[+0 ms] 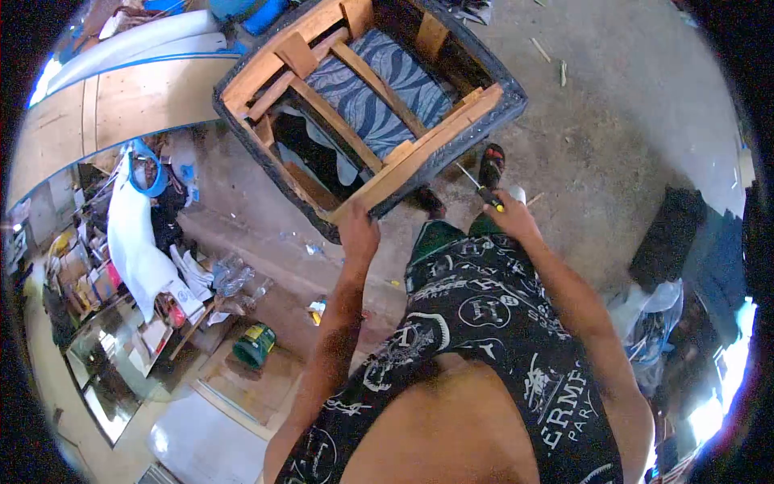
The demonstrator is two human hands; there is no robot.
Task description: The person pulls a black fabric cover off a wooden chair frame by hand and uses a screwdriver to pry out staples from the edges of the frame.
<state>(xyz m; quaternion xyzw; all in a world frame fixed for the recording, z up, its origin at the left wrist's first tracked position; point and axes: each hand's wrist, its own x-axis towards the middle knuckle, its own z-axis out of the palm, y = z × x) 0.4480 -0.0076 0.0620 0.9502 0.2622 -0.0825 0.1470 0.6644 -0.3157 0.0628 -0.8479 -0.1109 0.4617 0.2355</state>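
Note:
An upturned wooden seat frame (419, 145) with dark fabric round its edge and a blue-grey patterned underside stands on the concrete floor in front of me. My left hand (359, 230) grips the near wooden rail of the frame at its corner. My right hand (509, 216) is closed around a screwdriver (477, 185) with a black and yellow handle. The tip of its shaft points up-left toward the frame's lower right edge, close to it. My feet in dark sandals stand just below the frame.
A large plywood sheet (121, 105) lies at the upper left. Clutter of papers, plastic, a white cloth and a green can (255, 345) fills the left side. A dark block (669, 234) and plastic bags sit at the right. Wood scraps lie on the floor beyond.

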